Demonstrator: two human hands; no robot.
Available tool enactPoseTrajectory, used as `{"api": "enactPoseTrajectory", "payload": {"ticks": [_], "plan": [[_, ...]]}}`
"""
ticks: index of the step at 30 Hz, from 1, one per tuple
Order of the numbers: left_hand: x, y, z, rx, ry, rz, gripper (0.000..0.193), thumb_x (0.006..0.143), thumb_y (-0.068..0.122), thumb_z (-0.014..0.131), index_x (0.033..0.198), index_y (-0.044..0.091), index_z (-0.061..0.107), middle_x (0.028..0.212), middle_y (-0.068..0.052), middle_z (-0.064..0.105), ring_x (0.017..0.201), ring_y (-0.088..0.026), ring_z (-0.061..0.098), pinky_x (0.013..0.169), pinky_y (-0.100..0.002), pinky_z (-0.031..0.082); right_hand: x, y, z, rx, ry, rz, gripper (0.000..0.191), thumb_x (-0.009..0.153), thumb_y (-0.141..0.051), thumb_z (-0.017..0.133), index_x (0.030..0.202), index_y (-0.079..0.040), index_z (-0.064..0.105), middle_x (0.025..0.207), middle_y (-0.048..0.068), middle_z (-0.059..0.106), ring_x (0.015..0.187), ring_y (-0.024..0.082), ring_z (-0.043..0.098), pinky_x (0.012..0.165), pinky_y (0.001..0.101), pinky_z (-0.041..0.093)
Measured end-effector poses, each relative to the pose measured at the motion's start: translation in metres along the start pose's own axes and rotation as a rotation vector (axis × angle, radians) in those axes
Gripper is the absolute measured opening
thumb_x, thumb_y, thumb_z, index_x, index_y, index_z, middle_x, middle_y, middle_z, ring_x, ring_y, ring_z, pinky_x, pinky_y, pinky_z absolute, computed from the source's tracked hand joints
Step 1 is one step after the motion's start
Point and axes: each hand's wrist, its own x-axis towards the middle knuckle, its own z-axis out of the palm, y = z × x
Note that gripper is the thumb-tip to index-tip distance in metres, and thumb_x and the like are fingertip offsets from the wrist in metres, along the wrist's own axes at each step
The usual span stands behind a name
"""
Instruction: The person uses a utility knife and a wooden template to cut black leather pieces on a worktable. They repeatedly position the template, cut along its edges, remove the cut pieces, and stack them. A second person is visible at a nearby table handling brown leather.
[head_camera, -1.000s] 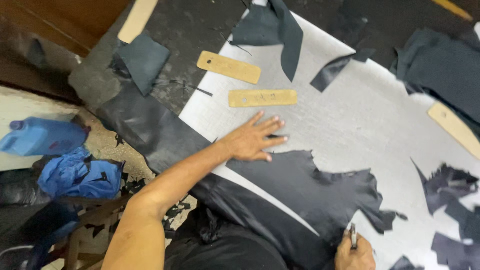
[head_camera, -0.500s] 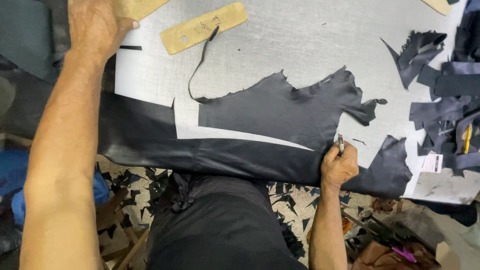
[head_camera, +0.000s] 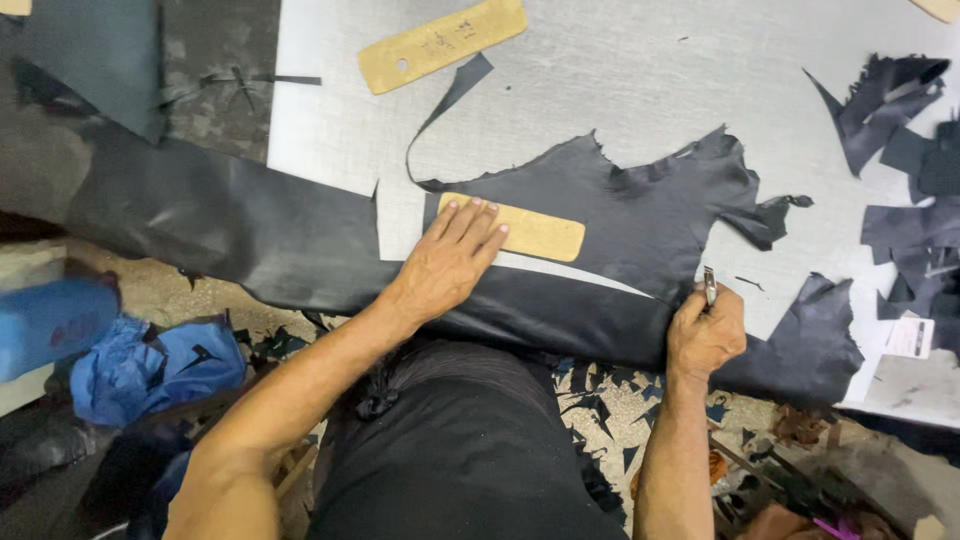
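The dark leather piece (head_camera: 640, 215) lies flat on the grey table (head_camera: 620, 90), thin, limp, likely slippery. The left hand (head_camera: 450, 262), released and flat, pins a tan template (head_camera: 530, 230) onto it. The right hand (head_camera: 705, 335), clenched, grasps a small knife (head_camera: 709, 285) at the leather's near edge.

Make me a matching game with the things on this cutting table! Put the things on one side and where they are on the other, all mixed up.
Things:
1. left hand
2. right hand
3. second tan template
4. blue bag

Places:
A. at the top of the grey cutting board
B. on the floor, left of the table
C. pressing a tan template flat on the dark leather
D. gripping a small cutting knife at the leather's edge

Pairs: 1-C, 2-D, 3-A, 4-B
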Motion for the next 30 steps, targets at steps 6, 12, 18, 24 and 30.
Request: {"api": "enactPoseTrajectory", "payload": {"ticks": [6, 12, 18, 24, 30], "plan": [[-0.012, 0.022, 0.009, -0.273, -0.126, -0.055, 0.079, 0.093, 0.057, 0.057, 0.15, 0.004, 0.047, 0.16, -0.025, 0.034, 0.151, -0.042, 0.026, 0.123, -0.057, 0.02, 0.003, 0.005, -0.018, 0.286, -0.079, 0.176, 0.024, 0.096, -0.009, 0.07, 0.116, 0.004, 0.068, 0.098, 0.015, 0.068, 0.083, 0.029, 0.064, 0.075, 0.0391, 0.052], [-0.014, 0.034, 0.015, -0.194, -0.119, -0.186, 0.093, 0.088, 0.072, 0.055, 0.155, 0.009, 0.043, 0.164, -0.021, 0.031, 0.153, -0.042, 0.021, 0.123, -0.062, 0.014, -0.007, -0.042, -0.033, 0.388, -0.164, -0.012, 0.036, 0.103, 0.003, 0.059, 0.138, 0.006, 0.066, 0.104, 0.015, 0.062, 0.092, 0.025, 0.061, 0.084, 0.0345, 0.051], [-0.019, 0.03, 0.016, -0.23, -0.067, -0.193, 0.094, 0.085, 0.072, 0.056, 0.157, 0.013, 0.043, 0.165, -0.022, 0.028, 0.154, -0.042, 0.019, 0.125, -0.058, 0.014, 0.008, -0.137, -0.02, 0.482, -0.348, -0.286, 0.023, 0.097, 0.005, 0.067, 0.119, -0.001, 0.069, 0.105, 0.014, 0.069, 0.092, 0.029, 0.07, 0.082, 0.0361, 0.055], [-0.027, 0.025, 0.011, -0.224, -0.098, -0.223, 0.094, 0.085, 0.072, 0.059, 0.155, 0.011, 0.044, 0.165, -0.026, 0.026, 0.155, -0.043, 0.018, 0.125, -0.055, 0.016, 0.046, -0.228, 0.027, 0.428, -0.36, -0.632, 0.031, 0.089, 0.002, 0.07, 0.117, -0.01, 0.075, 0.104, 0.009, 0.069, 0.09, 0.028, 0.069, 0.076, 0.0394, 0.055], [-0.021, 0.023, 0.003, -0.112, -0.216, -0.192, 0.092, 0.087, 0.072, 0.055, 0.153, 0.009, 0.045, 0.162, -0.028, 0.03, 0.153, -0.044, 0.02, 0.124, -0.054, 0.018, 0.046, -0.233, 0.047, 0.286, -0.448, -0.801, 0.053, 0.072, -0.008, 0.071, 0.125, -0.005, 0.071, 0.112, 0.007, 0.068, 0.084, 0.027, 0.063, 0.072, 0.0405, 0.052]]}}
